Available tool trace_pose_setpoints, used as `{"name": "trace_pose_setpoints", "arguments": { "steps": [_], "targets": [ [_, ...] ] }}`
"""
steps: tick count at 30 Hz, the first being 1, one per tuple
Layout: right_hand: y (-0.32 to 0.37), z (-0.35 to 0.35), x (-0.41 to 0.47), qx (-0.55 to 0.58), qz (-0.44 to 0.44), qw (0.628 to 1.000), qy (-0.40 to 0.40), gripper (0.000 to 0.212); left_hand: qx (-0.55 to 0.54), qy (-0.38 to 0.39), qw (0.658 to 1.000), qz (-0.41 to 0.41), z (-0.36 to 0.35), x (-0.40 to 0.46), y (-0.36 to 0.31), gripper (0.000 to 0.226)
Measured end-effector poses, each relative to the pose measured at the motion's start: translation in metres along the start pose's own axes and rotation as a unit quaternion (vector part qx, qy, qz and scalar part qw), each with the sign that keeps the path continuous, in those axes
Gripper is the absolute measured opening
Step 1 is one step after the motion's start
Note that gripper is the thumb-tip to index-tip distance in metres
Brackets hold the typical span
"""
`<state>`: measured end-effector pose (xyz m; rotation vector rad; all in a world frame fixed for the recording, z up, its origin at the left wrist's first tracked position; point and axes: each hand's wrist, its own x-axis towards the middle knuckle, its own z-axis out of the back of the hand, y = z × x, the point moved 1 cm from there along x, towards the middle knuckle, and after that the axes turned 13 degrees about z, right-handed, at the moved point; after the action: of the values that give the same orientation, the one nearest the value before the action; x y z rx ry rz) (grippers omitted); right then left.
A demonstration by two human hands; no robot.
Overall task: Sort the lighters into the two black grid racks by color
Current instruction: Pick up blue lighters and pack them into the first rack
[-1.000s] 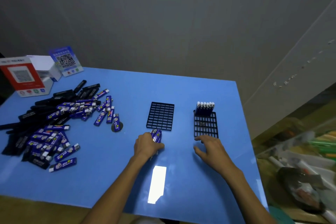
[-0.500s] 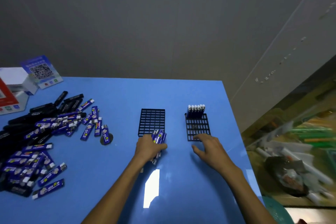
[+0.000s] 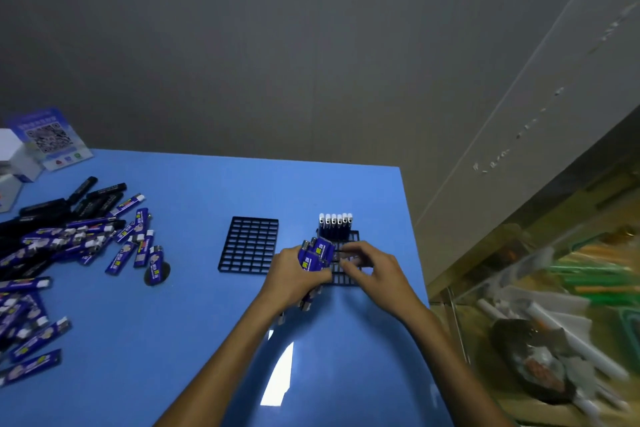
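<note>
Head view: left hand clutching bundle of blue lighters beside right rack, probably as ready supply. Right hand pinching something small over its cells, likely seating one below filled row. Left rack bare; loose pile waiting across table.

Single head-worn wide-angle view, looking forward and down from the person's own position at the near edge of the glossy blue rectangular table; both bare forearms enter from the bottom edge, left hand and right hand meeting just below frame centre; the two black plastic grid racks sit mid-frame, close range; scattered blue and black lighters run off the left edge; upper half filled by the plain grey wall the camera faces; lines bow toward the edges, right side blurred over a cluttered floor area; no second view, so nothing overlaps.
</note>
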<state>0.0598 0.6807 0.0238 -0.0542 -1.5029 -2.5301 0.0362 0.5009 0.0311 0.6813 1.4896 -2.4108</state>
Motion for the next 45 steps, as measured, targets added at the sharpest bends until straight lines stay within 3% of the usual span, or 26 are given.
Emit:
{"name": "trace_pose_setpoints", "arguments": {
  "steps": [6, 12, 19, 22, 26, 32, 38, 42, 45],
  "targets": [
    [-0.013, 0.011, 0.006, 0.099, -0.041, 0.994, 0.037, 0.024, 0.011, -0.004, 1.0, 0.003, -0.026, -0.011, -0.013, 0.014],
    [-0.02, 0.017, 0.008, 0.193, -0.068, 0.976, 0.079, 0.013, 0.027, 0.009, 1.0, 0.009, -0.029, -0.013, -0.018, 0.017],
    [-0.028, 0.04, 0.01, 0.26, -0.118, 0.956, -0.07, 0.008, 0.021, -0.036, 0.999, 0.034, -0.01, -0.002, -0.007, 0.018],
    [-0.032, 0.042, 0.008, 0.286, -0.121, 0.949, -0.059, 0.012, 0.018, -0.045, 0.998, 0.043, -0.005, 0.002, -0.002, 0.022],
    [-0.033, 0.037, 0.006, 0.266, -0.113, 0.957, -0.016, 0.02, 0.027, -0.05, 0.998, 0.041, -0.004, 0.005, 0.0, 0.023],
    [-0.041, 0.036, 0.008, 0.203, -0.117, 0.971, -0.049, 0.007, 0.034, -0.045, 0.998, 0.035, -0.004, 0.012, -0.001, 0.025],
    [-0.046, 0.035, 0.019, 0.155, -0.128, 0.976, -0.08, 0.021, 0.031, -0.04, 0.998, 0.036, -0.005, 0.016, -0.002, 0.024],
    [-0.048, 0.034, 0.027, 0.125, -0.123, 0.982, -0.074, 0.008, 0.019, -0.03, 0.999, 0.036, -0.003, 0.017, -0.001, 0.023],
    [-0.047, 0.034, 0.034, 0.101, -0.108, 0.988, -0.054, 0.015, 0.013, -0.035, 0.999, 0.033, 0.0, 0.021, 0.0, 0.023]
  ]
}}
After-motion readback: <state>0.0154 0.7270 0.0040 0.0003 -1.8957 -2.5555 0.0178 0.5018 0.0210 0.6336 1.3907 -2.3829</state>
